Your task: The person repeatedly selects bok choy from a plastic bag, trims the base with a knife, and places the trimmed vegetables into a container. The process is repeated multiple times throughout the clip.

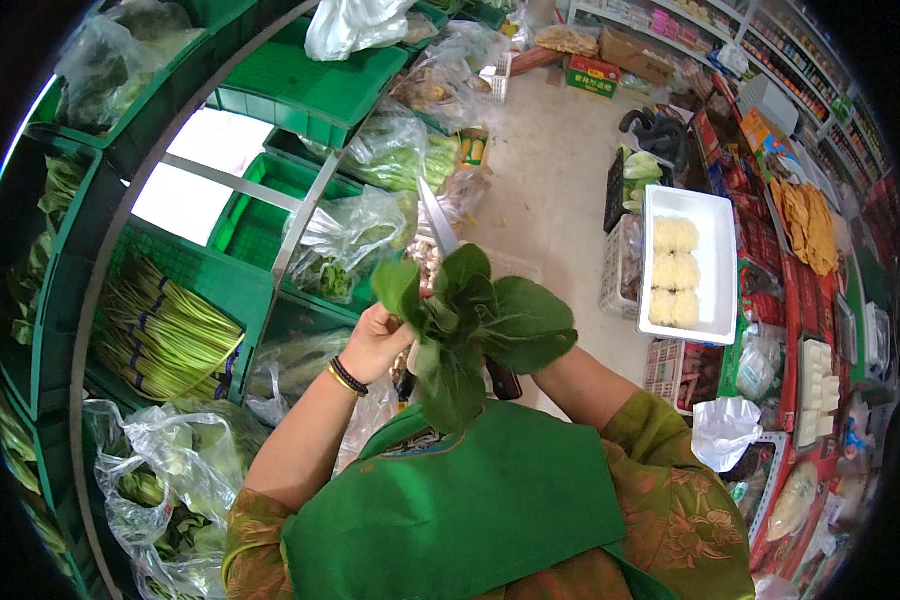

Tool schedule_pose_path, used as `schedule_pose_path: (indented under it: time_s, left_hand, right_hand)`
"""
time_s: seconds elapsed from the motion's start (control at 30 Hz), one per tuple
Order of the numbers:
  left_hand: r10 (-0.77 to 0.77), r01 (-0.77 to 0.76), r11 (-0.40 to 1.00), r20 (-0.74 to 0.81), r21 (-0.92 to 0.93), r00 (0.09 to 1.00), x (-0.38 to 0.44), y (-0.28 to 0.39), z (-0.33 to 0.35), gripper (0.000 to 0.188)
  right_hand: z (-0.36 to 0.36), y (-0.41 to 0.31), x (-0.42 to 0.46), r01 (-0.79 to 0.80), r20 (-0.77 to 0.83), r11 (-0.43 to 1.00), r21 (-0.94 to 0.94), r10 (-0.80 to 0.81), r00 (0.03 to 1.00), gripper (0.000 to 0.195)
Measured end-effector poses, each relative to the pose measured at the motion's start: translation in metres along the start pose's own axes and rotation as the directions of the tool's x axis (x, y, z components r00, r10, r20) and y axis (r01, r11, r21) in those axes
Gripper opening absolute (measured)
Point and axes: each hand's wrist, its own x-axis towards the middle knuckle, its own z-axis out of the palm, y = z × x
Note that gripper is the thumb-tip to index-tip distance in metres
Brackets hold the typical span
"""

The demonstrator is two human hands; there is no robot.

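A head of leafy greens (450, 315), like bok choy, is held up before my chest with its broad dark leaves spread. My left hand (379, 341), with beaded bracelets (349, 377) at the wrist, pinches a blurred outer leaf (397, 289) at its base. From the right my forearm (589, 382) reaches in behind the leaves, which cover nearly all of my right hand. Beyond the greens a pointed knife blade (438, 217) sticks out, tip away from me; its handle is hidden, so I cannot tell which hand grips it.
Green crates (292, 82) line the left, one holding bundled long green stalks (169, 330). Bagged vegetables (172, 480) lie nearer me. To the right stands a white foam box (720, 262) with pale noodle-like bundles (673, 270). Pale floor (547, 165) runs between; stocked shelves (787, 60) stand behind.
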Motion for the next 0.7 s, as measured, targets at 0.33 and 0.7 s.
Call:
schedule_pose_path:
  time_s: [0.33, 0.7]
  left_hand:
    - [-0.083, 0.008, 0.727, -0.076, -0.686, 0.994, -0.010, -0.015, 0.005, 0.038]
    - [0.137, -0.393, 0.705, -0.430, -0.591, 0.893, -0.027, 0.052, -0.006, 0.035]
  right_hand:
    - [0.008, 0.018, -0.002, -0.155, 0.121, 0.970, 0.187, 0.133, 0.984, 0.026]
    - [-0.001, 0.006, 0.008, -0.270, 0.078, 0.956, -0.118, 0.280, 0.957, 0.042]
